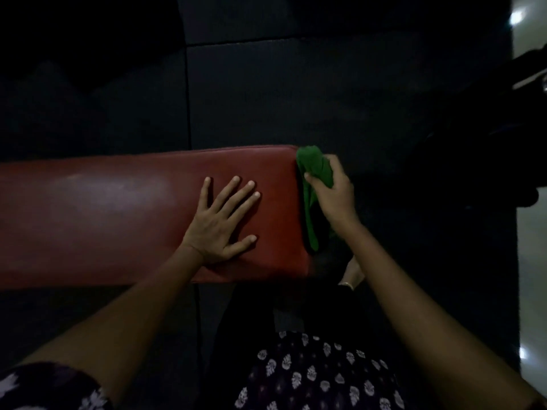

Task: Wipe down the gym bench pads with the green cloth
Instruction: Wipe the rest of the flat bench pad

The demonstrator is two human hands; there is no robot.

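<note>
A long red bench pad stretches from the left edge to the middle of the head view. My left hand lies flat on its top near the right end, fingers straight and spread. My right hand grips the green cloth against the pad's right end face. Part of the cloth hangs down along that end below my hand.
Dark rubber floor mats surround the bench. A pale shiny floor runs along the right edge. Dark equipment sits at the upper right. My patterned clothing fills the bottom of the view.
</note>
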